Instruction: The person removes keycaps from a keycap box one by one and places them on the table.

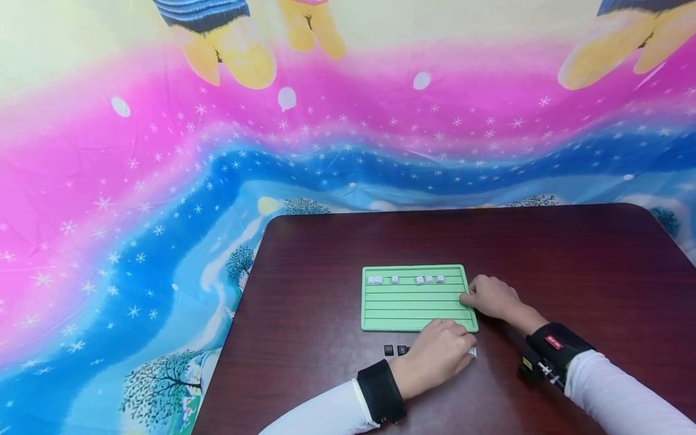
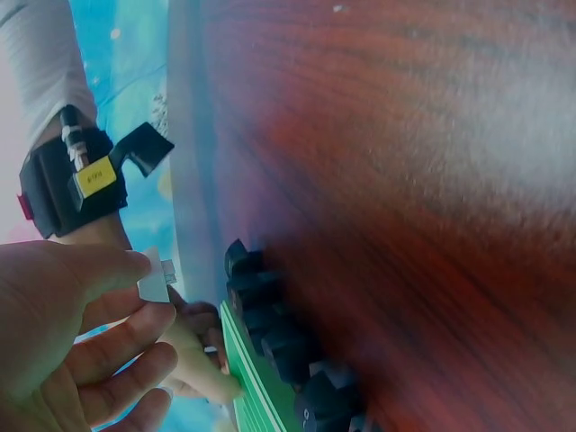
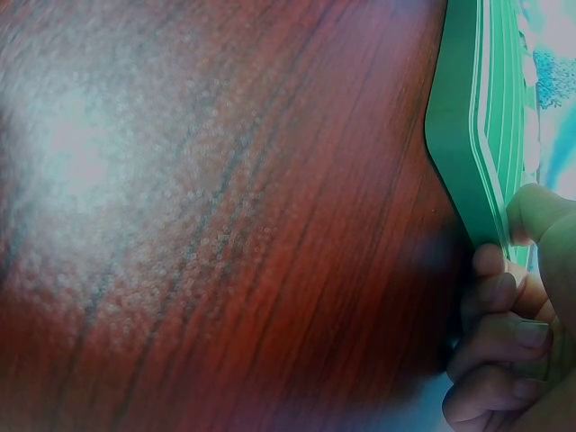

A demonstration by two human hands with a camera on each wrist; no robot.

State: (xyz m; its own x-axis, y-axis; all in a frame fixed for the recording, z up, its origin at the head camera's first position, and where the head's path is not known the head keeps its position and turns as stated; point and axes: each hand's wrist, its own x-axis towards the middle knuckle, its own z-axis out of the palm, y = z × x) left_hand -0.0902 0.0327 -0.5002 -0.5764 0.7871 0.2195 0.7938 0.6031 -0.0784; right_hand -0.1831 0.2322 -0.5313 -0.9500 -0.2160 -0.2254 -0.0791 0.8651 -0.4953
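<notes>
A person is steadying a green board (image 1: 413,306) with the right hand (image 1: 493,296), thumb on the board's right rim and fingers curling against its outer side, while the left hand (image 1: 437,355) is pinching a white keycap (image 2: 153,279) beside the board's near edge. Six white caps (image 1: 394,280) are sitting in line toward the board's far edge. The step appears to be adding caps to the board; the next move is likely calling for a lift over the near edge and a careful setting-down. The left wrist camera is showing the pinched cap's small stem and a row of black caps (image 2: 290,353) beside the board (mostly hidden by the hand from overhead).
</notes>
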